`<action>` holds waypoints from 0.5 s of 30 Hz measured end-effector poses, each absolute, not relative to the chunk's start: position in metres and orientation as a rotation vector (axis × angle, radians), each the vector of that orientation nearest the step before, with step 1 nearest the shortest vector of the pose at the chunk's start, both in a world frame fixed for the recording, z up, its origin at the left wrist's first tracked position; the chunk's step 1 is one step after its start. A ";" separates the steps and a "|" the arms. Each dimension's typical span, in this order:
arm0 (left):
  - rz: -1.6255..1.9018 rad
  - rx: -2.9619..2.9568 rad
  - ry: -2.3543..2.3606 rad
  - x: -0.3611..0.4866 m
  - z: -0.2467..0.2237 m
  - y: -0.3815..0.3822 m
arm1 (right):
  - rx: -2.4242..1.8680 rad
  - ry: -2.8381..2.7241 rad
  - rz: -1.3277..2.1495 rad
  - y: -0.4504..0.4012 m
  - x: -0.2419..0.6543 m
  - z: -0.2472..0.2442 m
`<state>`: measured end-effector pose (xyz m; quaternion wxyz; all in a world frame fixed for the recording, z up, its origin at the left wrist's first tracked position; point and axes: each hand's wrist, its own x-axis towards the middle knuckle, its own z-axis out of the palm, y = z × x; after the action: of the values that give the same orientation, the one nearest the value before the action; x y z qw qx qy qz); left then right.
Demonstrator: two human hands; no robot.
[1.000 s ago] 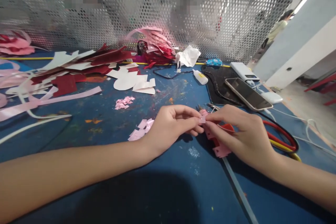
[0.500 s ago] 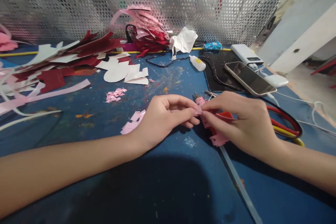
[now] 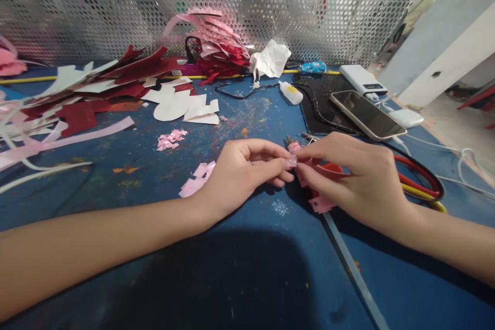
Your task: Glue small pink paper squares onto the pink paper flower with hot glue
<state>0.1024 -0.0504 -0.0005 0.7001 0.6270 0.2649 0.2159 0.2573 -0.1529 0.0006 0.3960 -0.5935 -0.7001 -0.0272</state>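
A small pink piece (image 3: 292, 161) is pinched between the fingertips of my left hand (image 3: 251, 167) and my right hand (image 3: 348, 175). Beneath and beside my right hand lie pink and red strips (image 3: 322, 204) and a pointed tool with a pink-wrapped part (image 3: 294, 145), partly hidden by that hand. Next to my left wrist is a pile of larger pink pieces (image 3: 195, 181). Smaller folded pink bits (image 3: 171, 140) form a heap farther left on the blue table (image 3: 232, 278).
Red and white scraps (image 3: 81, 116) cover the left side. A glue bottle (image 3: 291, 93), a crumpled white sheet (image 3: 270, 58), a phone (image 3: 367, 116) and a power bank (image 3: 362, 80) lie at the back. Coiled cables (image 3: 421, 180) sit right of my right hand.
The pink piece between my fingertips shows a little more of its face. Both hands hold nearly the same place, with only slight finger movement.
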 end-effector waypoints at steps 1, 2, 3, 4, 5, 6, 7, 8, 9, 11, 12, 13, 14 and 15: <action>0.479 1.406 0.593 0.103 0.000 -0.051 | -1.501 -1.775 -0.070 -0.153 0.257 0.001; 0.477 1.413 0.598 0.103 0.000 -0.051 | -1.499 -1.777 -0.069 -0.153 0.258 0.001; 0.477 1.417 0.602 0.103 0.000 -0.051 | -1.496 -1.779 -0.070 -0.153 0.258 0.001; 0.477 1.420 0.605 0.103 0.000 -0.051 | -1.495 -1.781 -0.069 -0.153 0.258 0.001; 0.477 1.420 0.606 0.103 0.000 -0.051 | -1.493 -1.782 -0.071 -0.153 0.258 0.001; 0.475 1.418 0.604 0.103 0.000 -0.051 | -1.495 -1.785 -0.071 -0.153 0.258 0.001; 0.472 1.415 0.600 0.103 0.000 -0.051 | -1.498 -1.788 -0.073 -0.153 0.258 0.001; 0.468 1.411 0.594 0.103 0.000 -0.051 | -1.499 -1.790 -0.075 -0.153 0.258 0.001; 0.464 1.408 0.586 0.102 0.000 -0.051 | -1.500 -1.791 -0.077 -0.153 0.258 0.001; 0.471 1.406 0.569 0.102 0.000 -0.051 | -1.507 -1.789 -0.068 -0.153 0.258 0.001; 0.494 1.405 0.562 0.102 -0.001 -0.051 | -1.515 -1.781 -0.060 -0.153 0.258 0.001; 0.524 1.405 0.559 0.103 -0.001 -0.052 | -1.526 -1.769 -0.052 -0.153 0.258 0.002; 0.555 1.408 0.560 0.103 -0.001 -0.052 | -1.538 -1.755 -0.043 -0.153 0.257 0.003; 0.581 1.411 0.562 0.102 -0.001 -0.052 | -1.550 -1.741 -0.030 -0.153 0.258 0.004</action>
<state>0.1025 -0.0522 -0.0013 0.6873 0.6302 0.2511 0.2594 0.2575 -0.1534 0.0036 0.3944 -0.6110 -0.6863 -0.0117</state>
